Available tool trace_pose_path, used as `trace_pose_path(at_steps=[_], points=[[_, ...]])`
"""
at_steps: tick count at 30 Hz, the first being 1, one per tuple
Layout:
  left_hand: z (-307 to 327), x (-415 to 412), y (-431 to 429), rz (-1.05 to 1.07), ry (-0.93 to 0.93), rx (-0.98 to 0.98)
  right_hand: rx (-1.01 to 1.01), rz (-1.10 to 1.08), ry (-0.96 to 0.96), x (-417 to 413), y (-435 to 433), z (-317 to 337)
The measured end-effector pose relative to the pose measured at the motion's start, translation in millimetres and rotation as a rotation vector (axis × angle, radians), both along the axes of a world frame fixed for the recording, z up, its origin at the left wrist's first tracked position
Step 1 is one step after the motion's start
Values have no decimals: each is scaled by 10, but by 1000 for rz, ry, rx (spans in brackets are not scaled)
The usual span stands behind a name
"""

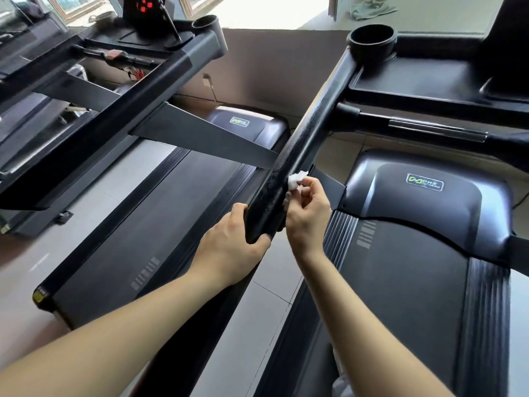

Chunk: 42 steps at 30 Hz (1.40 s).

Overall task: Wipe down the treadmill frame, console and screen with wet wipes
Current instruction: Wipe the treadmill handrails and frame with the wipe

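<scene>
A black treadmill handrail [303, 138] runs diagonally from the console's cup holder [372, 43] down to the centre of the view. My left hand [229, 247] grips the rail's lower end from the left. My right hand [307, 207] pinches a crumpled white wet wipe [296, 179] and presses it against the rail's right side, just above the left hand. The rail's surface near the wipe looks speckled with moisture. The console tray [415, 81] lies at the upper right; its screen is mostly cut off by the frame edge.
The treadmill's belt [400, 296] and motor cover [423, 190] lie below on the right. A second treadmill [160, 213] stands to the left, its console [148, 27] showing red lights. Tiled floor separates them. A cloth [369, 8] rests on a ledge at the top.
</scene>
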State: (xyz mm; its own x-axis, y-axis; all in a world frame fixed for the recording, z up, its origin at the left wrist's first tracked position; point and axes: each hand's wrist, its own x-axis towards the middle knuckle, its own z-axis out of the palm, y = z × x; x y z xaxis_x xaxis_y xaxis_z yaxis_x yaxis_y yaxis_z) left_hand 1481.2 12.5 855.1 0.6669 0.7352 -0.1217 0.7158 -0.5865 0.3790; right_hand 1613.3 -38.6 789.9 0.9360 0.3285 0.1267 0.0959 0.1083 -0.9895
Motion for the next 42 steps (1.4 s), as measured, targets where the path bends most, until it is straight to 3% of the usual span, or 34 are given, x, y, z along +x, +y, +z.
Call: trace_pose_path(at_steps=[3,6,9,13,19,24,30,33,37,40,42], points=[[-8,-8,8,-3,-12,3,-2,34,-34,-258,-74,62],[-25,-12,11,-14,-34,5,-54,146,-191,-570,-257,128],[-27,-19,17,-28,-17,14,-136,110,-352,-249,-149,191],[-31,-22,23,-20,-24,8,-207,33,-379,-5,-46,249],[-58,-24,13,-36,-59,34,-239,304,-524,-378,-327,189],[-41,-20,13,-3,-40,21,-275,133,-459,137,-63,288],[-60,-13,16,1,-79,23,-392,273,-547,-193,-336,39],[-57,-27,22,1,-72,8,-415,200,-360,96,-245,49],[-44,-25,28,4,-66,4,-68,104,81,279,-97,431],[-43,-26,30,14,-64,8,70,380,434,120,-129,603],[-54,-26,35,14,-74,7,-69,461,346,23,-172,525]])
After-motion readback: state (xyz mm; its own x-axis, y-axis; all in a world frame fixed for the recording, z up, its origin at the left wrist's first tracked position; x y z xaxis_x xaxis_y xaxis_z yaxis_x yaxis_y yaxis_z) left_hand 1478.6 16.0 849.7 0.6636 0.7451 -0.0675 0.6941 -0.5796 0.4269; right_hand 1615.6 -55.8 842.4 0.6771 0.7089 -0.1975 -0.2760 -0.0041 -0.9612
